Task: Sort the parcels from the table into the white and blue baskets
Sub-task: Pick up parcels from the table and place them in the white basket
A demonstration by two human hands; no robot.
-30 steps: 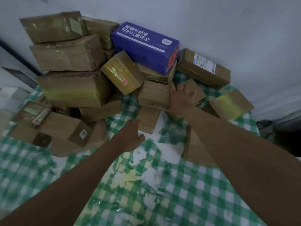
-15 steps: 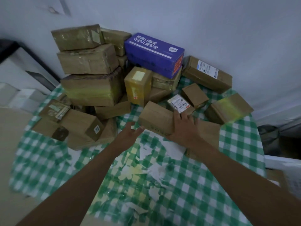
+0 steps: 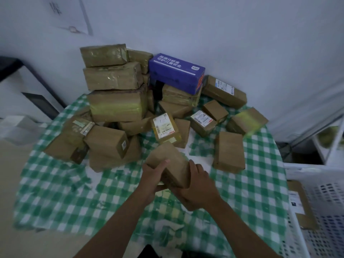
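A plain brown parcel point(image 3: 172, 165) is now being held above the near middle of the checked table point(image 3: 260, 192), gripped by the left hand point(image 3: 152, 178) and right hand point(image 3: 197, 185) on either side; half a second ago it was being touched by the right alone. The far pile, topped by a blue box point(image 3: 176, 72), is being left untouched. A white basket point(image 3: 325, 202) is being seen at the right.

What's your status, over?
Both hands, left and right, gripping one brown parcel above the table. White basket at right. Path clear.
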